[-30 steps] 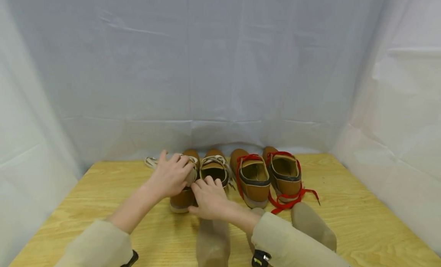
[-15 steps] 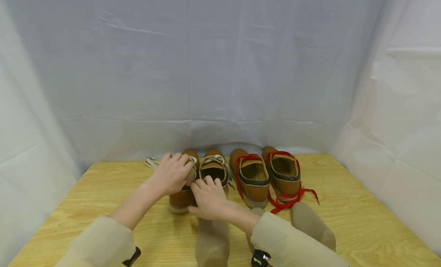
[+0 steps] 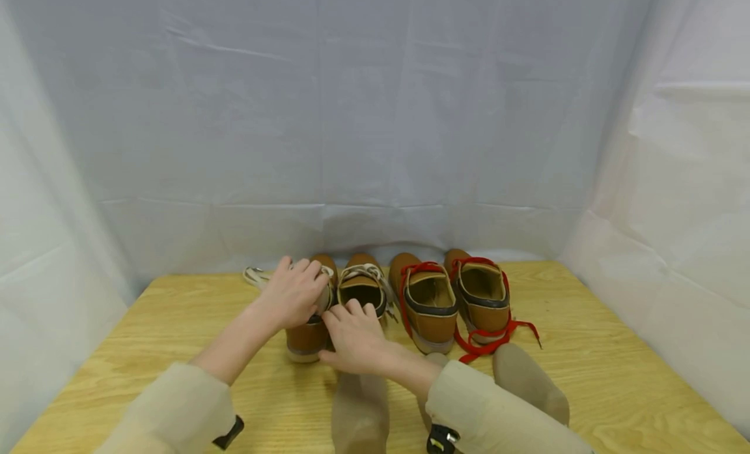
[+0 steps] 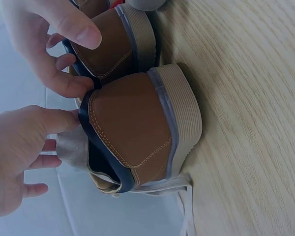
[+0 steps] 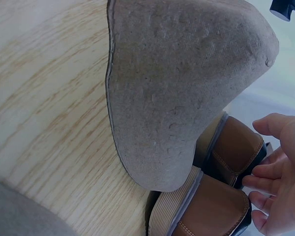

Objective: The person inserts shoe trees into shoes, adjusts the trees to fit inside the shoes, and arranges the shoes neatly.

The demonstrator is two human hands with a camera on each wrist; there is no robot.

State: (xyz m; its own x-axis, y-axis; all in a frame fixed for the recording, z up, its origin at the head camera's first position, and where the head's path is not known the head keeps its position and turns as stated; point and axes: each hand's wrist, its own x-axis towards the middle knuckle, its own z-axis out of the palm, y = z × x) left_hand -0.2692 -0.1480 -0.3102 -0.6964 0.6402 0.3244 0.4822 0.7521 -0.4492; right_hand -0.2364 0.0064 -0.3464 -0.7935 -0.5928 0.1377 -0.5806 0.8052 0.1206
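Leftmost of the brown shoes on the table is a shoe (image 3: 305, 342) with pale laces. A grey moulded shoe insert (image 4: 73, 147) sits partly inside its opening. My left hand (image 3: 295, 292) holds this insert, with the thumb at the heel collar and the fingers along the insert's far side. My right hand (image 3: 354, 335) reaches across from the right, its index fingertip touching the collar and its thumb free. Beside it stands the second pale-laced shoe (image 3: 359, 279), partly covered by the right hand. The insert's front end is hidden in the shoe.
Two shoes with red laces, an inner shoe (image 3: 432, 327) and an outer shoe (image 3: 487, 318), stand to the right. A loose red lace (image 3: 489, 344) trails behind. More grey inserts lie in front, including a near insert (image 3: 360, 408) and a right insert (image 3: 530, 383). White sheeting (image 3: 375, 115) surrounds the table.
Both hands stay nearly in place at the leftmost shoe. The left forearm and sleeve have shifted slightly to the right, and its raised fingers have lowered toward the insert.
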